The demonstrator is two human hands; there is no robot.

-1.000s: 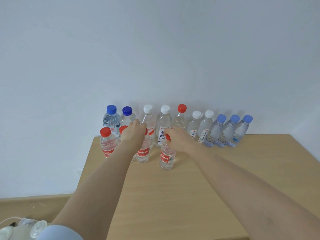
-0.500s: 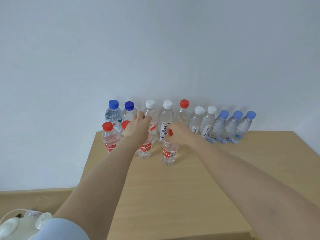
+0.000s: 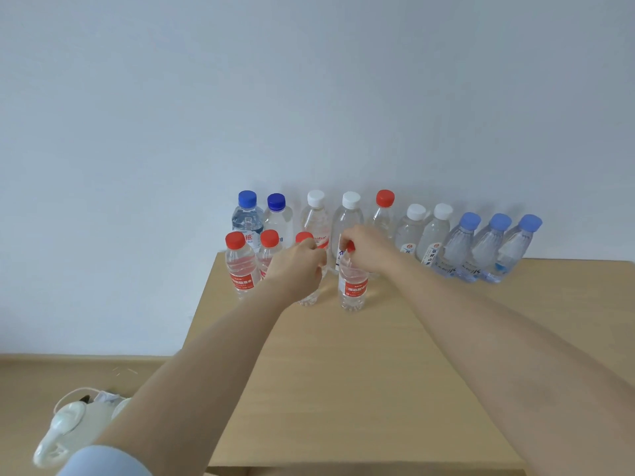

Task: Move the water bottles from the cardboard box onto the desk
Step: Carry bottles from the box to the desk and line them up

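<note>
R hand pinches cap of clear plastic red-label bottle, frame centre; long axis vertical, body below grip (L hand grips neck of neighbour bottle)

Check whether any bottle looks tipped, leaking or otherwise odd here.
Nothing clearly wrong. Every bottle stands capped on the desk, no water spilled. The three pale-blue-capped bottles at the right end look tilted, possibly just the wide lens. Left hand holds the third front bottle, right hand the fourth front bottle.
</note>
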